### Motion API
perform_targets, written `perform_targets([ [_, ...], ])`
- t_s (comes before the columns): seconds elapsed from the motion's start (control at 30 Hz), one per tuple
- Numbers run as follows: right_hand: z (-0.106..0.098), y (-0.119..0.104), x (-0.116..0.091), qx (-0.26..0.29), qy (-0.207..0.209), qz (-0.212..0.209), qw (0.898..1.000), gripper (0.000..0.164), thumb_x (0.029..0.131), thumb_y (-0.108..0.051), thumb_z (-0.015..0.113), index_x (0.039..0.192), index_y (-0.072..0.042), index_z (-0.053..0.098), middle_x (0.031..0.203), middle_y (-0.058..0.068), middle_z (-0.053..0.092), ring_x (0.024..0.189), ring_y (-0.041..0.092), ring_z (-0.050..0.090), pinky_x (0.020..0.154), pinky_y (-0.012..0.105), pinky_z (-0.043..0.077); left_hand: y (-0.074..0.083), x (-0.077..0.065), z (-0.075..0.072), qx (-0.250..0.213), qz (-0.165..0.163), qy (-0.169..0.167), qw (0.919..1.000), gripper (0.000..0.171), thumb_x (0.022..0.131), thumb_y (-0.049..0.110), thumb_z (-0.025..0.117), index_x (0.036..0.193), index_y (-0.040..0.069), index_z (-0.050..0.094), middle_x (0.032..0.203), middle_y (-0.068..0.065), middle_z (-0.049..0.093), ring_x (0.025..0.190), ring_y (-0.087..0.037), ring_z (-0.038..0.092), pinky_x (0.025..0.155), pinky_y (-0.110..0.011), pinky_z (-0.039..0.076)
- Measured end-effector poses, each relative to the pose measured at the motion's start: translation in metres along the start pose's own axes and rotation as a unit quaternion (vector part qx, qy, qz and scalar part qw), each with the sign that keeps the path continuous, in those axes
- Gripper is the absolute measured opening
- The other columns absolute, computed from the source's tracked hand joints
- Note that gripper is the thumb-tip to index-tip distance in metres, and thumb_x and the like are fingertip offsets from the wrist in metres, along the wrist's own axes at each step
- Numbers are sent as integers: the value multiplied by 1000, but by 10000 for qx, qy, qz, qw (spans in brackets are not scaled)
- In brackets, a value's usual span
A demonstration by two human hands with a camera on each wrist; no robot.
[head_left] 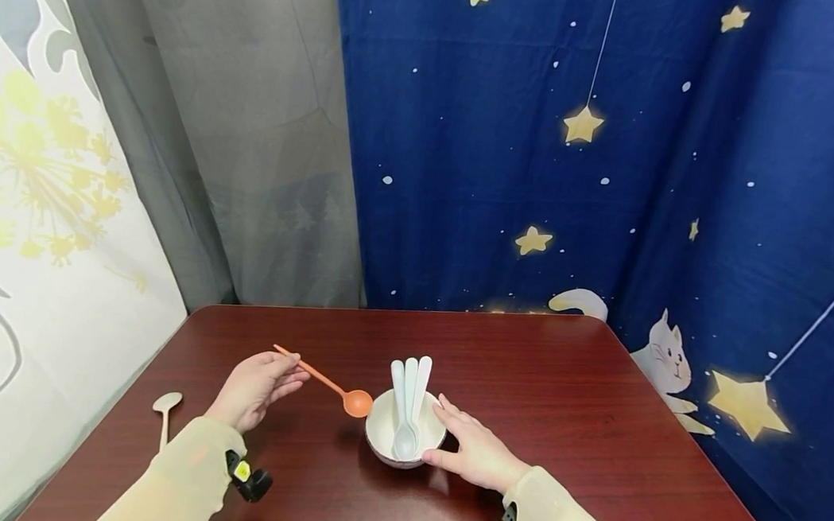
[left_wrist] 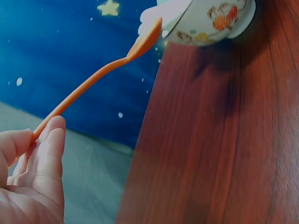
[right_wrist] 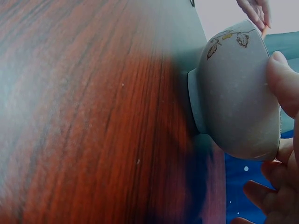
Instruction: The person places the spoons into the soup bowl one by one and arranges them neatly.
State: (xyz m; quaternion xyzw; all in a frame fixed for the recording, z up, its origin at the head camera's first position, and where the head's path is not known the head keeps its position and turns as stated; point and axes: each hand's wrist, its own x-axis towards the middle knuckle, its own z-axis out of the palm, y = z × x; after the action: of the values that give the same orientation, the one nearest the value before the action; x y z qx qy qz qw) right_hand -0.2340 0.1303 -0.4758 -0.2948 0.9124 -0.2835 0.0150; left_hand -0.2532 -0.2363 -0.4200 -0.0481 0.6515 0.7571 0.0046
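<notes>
My left hand (head_left: 254, 390) pinches an orange spoon (head_left: 356, 403) by the end of its long handle, between thumb and fingers. The spoon's head points right, close to the left rim of a white bowl (head_left: 381, 430). In the left wrist view the orange spoon (left_wrist: 88, 84) slants up toward the bowl (left_wrist: 201, 23), which has a painted pattern. Three pale spoons (head_left: 411, 388) lean in the bowl, handles up. On the bowl's right side my right hand (head_left: 480, 452) holds the rim between thumb and fingers; the right wrist view shows the thumb against the bowl (right_wrist: 238, 93).
A cream-coloured spoon (head_left: 167, 404) lies on the dark red wooden table (head_left: 288, 492) at the left, partly hidden by the left sleeve. Behind the table hang a grey curtain (head_left: 272, 164) and a blue star-patterned curtain (head_left: 465, 176).
</notes>
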Motion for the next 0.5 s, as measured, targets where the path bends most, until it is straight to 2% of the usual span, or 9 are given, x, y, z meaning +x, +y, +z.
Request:
perform_targets([
  [0.27,-1,1,-1,-21,-13,-16,10000,83,87,-58,60,147,-6,38,156,12,27,137,36,33,105,55,33,4,5,33,411,-160,-198,9988,32,95,14,61,113,-10,51,87,-10,70,79,-14,70,74,-28,56],
  [0.5,-1,1,0,-1,-34,-9,10000,84,86,-59,60,147,-6,38,156,12,26,137,36,33,104,56,33,0,13,56,636,-280,-314,9971,27,94,11,62,110,-10,55,84,-13,69,76,-16,69,70,-27,56],
])
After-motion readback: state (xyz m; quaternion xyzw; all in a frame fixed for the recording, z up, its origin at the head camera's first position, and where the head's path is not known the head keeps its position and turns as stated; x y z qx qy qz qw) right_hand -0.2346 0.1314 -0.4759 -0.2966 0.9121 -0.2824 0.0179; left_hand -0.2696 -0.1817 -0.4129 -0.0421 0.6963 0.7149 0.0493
